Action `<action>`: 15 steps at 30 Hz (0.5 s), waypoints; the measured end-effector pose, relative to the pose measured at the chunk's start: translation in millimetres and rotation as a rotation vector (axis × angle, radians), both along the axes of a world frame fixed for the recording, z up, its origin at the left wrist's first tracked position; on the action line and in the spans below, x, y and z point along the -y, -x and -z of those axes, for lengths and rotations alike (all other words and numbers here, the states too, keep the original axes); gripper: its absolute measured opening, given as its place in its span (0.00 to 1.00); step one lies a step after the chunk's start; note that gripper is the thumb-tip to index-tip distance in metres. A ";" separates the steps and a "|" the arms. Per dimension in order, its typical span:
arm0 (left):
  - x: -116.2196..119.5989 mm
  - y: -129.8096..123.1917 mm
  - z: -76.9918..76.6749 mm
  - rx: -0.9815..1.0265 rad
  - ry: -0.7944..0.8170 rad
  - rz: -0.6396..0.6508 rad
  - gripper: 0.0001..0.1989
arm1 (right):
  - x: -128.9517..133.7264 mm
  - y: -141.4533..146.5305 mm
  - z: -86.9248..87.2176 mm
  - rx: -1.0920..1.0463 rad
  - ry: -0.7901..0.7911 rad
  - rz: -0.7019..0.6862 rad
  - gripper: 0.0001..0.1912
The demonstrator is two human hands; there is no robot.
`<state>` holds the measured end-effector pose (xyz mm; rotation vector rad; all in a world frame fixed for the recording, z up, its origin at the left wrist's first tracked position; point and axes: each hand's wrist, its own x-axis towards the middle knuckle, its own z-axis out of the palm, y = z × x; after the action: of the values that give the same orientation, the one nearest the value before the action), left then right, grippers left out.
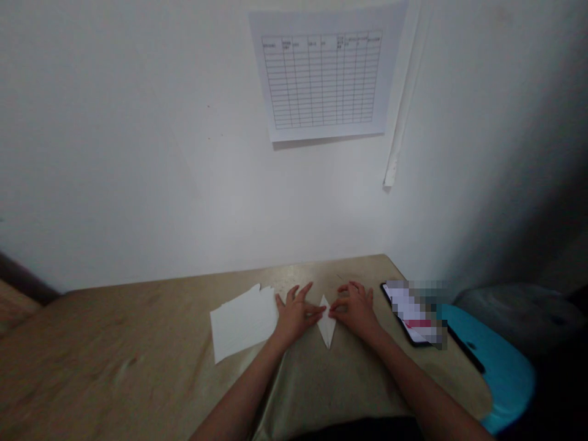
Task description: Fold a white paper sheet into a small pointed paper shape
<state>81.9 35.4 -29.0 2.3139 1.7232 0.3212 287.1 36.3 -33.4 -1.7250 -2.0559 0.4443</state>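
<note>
White folded-paper diamond (pixel 327 332) lies on the brownish, creased surface (pixel 138 361) between the left hand (pixel 293 312) and right hand (pixel 358 310), fingertips of both touching it, outer fingers spread; whether either pinches, I cannot tell. White paper sheets (pixel 243 326) lie left, a black-edged phone (pixel 399 305) right. Beyond, a white wall (pixel 138 165) bears a printed grid sheet (pixel 324 82).

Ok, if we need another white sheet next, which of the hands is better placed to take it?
Probably the left hand: it is right beside the white sheets, while the right hand is beyond the folded paper, nearer the phone. Both have fingers at that folded paper.
</note>
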 end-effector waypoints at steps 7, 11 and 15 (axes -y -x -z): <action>-1.4 3.4 -2.0 -0.079 0.039 0.025 0.19 | -1.8 -0.8 -0.8 0.027 0.066 0.007 0.10; -5.2 4.9 -2.8 -0.101 0.071 0.035 0.22 | -2.2 -2.1 -1.9 0.066 0.093 -0.020 0.13; -9.5 7.2 -1.8 -0.111 0.126 0.047 0.25 | -1.1 -1.6 -2.9 0.094 0.096 -0.026 0.14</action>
<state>74.7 44.9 -27.2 2.3156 1.6835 0.0744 288.7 37.3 -30.6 -1.8078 -2.1572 0.4868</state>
